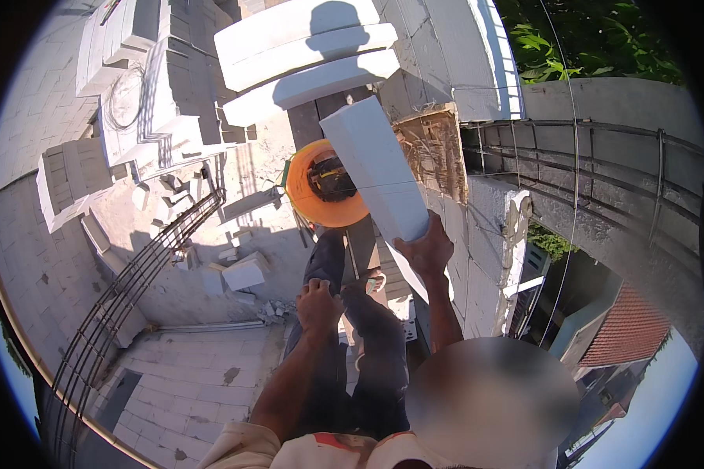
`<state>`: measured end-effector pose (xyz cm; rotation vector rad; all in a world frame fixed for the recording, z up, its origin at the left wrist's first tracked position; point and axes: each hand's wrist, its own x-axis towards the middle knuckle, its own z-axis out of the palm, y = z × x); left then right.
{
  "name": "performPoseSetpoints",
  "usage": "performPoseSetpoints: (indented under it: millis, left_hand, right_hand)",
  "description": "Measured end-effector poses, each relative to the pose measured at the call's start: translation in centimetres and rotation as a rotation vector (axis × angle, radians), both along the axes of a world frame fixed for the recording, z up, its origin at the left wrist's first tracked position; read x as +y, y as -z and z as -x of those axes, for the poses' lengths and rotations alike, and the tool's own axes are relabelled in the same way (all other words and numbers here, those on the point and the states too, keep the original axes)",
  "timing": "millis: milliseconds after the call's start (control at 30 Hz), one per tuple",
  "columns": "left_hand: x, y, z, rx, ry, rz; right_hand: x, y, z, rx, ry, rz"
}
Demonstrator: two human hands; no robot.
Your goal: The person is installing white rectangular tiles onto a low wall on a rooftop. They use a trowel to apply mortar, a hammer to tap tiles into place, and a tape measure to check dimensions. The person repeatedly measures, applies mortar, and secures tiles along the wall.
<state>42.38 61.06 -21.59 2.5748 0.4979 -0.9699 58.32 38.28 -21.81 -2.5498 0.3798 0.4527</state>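
A long white lightweight concrete block [375, 164] slants across the middle, in the grip of my right hand [427, 248] near its lower end. My left hand [318, 303] lies over my bent knee, its fingers draped on the dark trousers and nothing held. Beside the block's left face stands an orange bucket [328, 215] with dark contents and a bit of yellow inside; the block overlaps part of its rim. Beyond the bucket, several white blocks [301, 82] lie together, with my head's shadow on them.
Left of me runs a long steel rebar cage [125, 281]. Block offcuts [245, 272] and rubble litter the surface there. A rough wooden board [438, 148] lies right of the block, near the wall's edge. Rebar [587, 160] and a thin string cross the right side, above a drop.
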Motion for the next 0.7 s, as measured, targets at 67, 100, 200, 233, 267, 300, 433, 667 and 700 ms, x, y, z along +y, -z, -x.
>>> performPoseSetpoints:
  millis: [67,100,200,233,267,300,433,667,700]
  left_hand:
    - [-0.3,0.3,0.5,-0.005,0.063,0.015]
    - [-0.5,0.1,1.3,-0.029,0.101,0.026]
    - [-2.0,-0.2,2.3,-0.169,0.216,0.133]
    - [-2.5,-0.5,2.6,-0.244,0.26,0.22]
    - [-3.0,-0.8,2.9,-0.318,0.303,0.309]
    - [-4.3,-1.2,3.4,-0.235,0.192,0.492]
    - [-11.5,-1.8,4.5,0.183,-0.378,1.102]
    - [-14.9,-8.7,5.5,0.354,-0.389,1.16]
    - [-15.3,-10.1,5.2,0.366,-0.335,1.135]
  right_hand:
    - [-2.2,-1.2,4.5,0.016,0.11,-0.031]
    - [-3.1,-2.0,7.1,0.024,0.163,-0.056]
    - [-5.7,-6.3,13.2,0.066,0.216,0.048]
    - [-6.3,-8.0,15.5,0.087,0.222,0.11]
    - [-7.5,-8.1,18.8,0.153,0.263,0.161]
    - [-7.9,-9.9,20.8,0.172,0.316,0.127]
    - [-9.0,-16.5,24.6,0.133,0.385,0.087]
    - [-10.4,-28.3,26.9,0.256,0.471,0.143]
    - [-10.8,-30.4,27.1,0.298,0.494,0.158]
